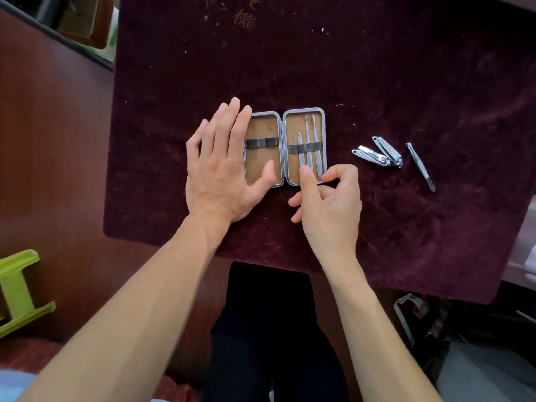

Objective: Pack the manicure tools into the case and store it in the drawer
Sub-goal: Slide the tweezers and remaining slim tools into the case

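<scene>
- Left hand (220,166): flat, fingers straight, lies on the left edge of the open case (285,146); thumb rests inside the left half. It grasps nothing and appears to be steadying the case.
- Case lies open on the purple cloth (377,82), mid-table. Left half: strap (261,143) looks empty apart from a thin metal piece at the far left edge, mostly hidden by the hand.
- Right half: three slim tools (309,143) sit under its strap.
- Right hand (327,198): curled, thumb tip touching the lower end of the slim tools, index bent at the case's lower right corner. A true pinch cannot be told; probably seating a tool.
- Right of case, well apart: two clippers (380,153) touching each other, then tweezers (420,166), all loose on the cloth.
- Progress: roughly half packed. Left: clippers, tweezers, close the case, drawer; no drawer in view.
</scene>
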`<state>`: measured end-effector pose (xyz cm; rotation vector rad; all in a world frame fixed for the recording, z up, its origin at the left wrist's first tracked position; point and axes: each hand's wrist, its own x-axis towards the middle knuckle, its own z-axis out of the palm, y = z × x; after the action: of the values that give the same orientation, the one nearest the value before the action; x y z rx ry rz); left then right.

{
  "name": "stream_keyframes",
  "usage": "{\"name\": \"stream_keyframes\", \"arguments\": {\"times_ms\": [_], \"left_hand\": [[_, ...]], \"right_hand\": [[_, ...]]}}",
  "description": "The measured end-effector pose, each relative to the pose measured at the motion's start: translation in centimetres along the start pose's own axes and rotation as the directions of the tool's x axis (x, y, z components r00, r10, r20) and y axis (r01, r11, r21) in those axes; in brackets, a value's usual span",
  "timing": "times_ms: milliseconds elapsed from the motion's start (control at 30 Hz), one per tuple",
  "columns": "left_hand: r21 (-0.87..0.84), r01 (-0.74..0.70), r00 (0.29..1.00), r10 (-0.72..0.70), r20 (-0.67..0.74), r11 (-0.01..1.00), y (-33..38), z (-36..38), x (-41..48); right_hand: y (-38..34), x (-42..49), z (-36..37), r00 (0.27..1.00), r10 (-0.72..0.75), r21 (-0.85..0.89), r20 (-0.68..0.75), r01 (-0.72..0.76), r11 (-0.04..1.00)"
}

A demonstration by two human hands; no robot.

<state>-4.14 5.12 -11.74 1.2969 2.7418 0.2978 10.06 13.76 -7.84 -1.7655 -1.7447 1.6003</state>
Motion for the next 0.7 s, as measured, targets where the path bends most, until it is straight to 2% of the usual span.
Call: {"name": "stream_keyframes", "arguments": {"times_ms": [700], "left_hand": [[-0.001,0.0,1.0,0.0,-0.003,1.0,0.1,-0.1,0.0]], "right_hand": [[0.2,0.7,-0.7,0.999,-0.036,-0.035,0.023,0.037,0.999]]}}
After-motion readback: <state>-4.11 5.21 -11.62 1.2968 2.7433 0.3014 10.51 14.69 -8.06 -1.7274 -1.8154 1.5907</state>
